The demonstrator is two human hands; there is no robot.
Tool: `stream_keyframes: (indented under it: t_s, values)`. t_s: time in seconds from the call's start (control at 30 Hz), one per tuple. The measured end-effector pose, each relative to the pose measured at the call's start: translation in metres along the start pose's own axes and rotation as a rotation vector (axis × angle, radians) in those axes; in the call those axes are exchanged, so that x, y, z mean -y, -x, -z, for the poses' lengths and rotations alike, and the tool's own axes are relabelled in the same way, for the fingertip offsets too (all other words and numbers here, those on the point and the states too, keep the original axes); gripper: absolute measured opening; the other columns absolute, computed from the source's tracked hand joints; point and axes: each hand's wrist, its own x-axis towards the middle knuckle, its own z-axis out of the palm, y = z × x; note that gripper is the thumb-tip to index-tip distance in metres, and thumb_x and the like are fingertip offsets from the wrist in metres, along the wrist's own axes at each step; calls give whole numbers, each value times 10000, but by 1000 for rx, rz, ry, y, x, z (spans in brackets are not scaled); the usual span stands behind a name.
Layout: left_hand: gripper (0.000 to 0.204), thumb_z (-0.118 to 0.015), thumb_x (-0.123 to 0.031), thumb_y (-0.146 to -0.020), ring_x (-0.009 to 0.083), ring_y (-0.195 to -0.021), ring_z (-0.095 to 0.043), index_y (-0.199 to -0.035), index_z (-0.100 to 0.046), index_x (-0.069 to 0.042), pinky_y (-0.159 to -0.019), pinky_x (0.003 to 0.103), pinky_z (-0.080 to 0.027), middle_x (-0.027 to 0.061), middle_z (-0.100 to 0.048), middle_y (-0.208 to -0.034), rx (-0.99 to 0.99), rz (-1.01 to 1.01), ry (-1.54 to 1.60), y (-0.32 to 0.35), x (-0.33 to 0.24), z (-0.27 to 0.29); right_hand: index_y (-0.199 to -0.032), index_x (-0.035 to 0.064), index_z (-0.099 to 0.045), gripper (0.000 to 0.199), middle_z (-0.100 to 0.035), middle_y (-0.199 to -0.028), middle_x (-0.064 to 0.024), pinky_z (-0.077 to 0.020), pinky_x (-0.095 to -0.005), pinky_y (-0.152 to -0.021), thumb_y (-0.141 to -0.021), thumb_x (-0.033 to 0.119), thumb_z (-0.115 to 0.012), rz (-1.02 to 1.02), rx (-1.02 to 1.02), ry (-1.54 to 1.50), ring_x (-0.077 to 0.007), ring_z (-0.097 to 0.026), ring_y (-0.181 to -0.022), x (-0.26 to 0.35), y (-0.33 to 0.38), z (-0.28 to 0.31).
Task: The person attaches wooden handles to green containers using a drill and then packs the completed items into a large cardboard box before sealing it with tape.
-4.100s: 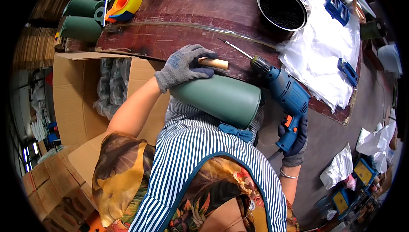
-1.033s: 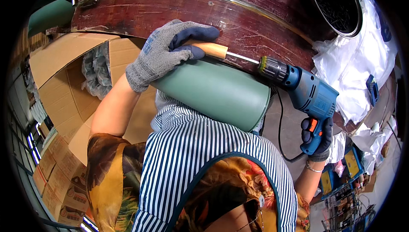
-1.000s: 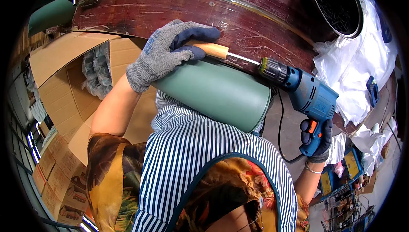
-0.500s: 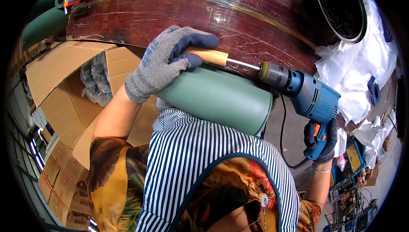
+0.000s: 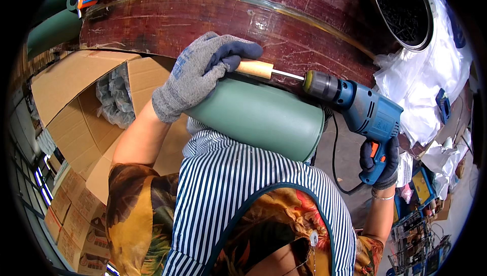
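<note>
In a grey knit glove with dark blue palm, my left hand [image 5: 200,75] is closed round a short tan wooden handle [image 5: 256,68]. A thin metal rod [image 5: 288,74] runs from the handle's end to the chuck of a blue power drill [image 5: 370,111]. My right hand [image 5: 380,160], in a dark glove, grips the drill by its pistol handle, beside the orange trigger. Below the rod, a smooth green cylinder [image 5: 261,116] lies across my lap against my striped apron; the heel of my left hand is at its left end.
A scuffed dark red table [image 5: 304,22] spans the far side. On its right stand a round metal tin [image 5: 401,9] of small dark pieces and white plastic bags [image 5: 421,83]. An open cardboard box [image 5: 81,98] sits left. The drill's black cord [image 5: 335,159] hangs beside the green cylinder.
The drill and my right hand have shifted slightly left and up. More of the wooden handle's left part is covered by my left thumb, and less rod shows.
</note>
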Motion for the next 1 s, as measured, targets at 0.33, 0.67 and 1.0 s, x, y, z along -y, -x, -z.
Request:
stream_keyframes:
  t_s: [0.33,0.67,1.0]
  values:
    - [330,-542,-93,-912,238,-1079,-620,-1201,-681,-17,-1002,376,-475,112,-702,-1167,-29,-51,-3,0,-1,-1,-1309,-62,-481,709,-583,-701,-150,-414,-252,-447,-998,575,-463,-8,11,-29,-156,-494,-480,-4,-2,-1]
    - [326,-531,-100,-932,231,-1114,-621,-1216,-671,-23,-1023,376,-468,112,-689,-1195,-21,-32,40,0,0,-1,-1362,-50,-451,683,-566,-685,-127,-408,-252,-466,-1009,535,-466,51,106,-11,-151,-488,-497,-9,-5,9]
    - [344,-516,-134,-988,216,-1143,-621,-1292,-610,-3,-1042,358,-456,123,-678,-1199,-5,-10,126,1,4,-3,-1359,-30,-486,821,-641,-1074,-213,-503,-338,-606,-868,599,-682,77,154,29,-238,-619,-758,-17,-16,26]
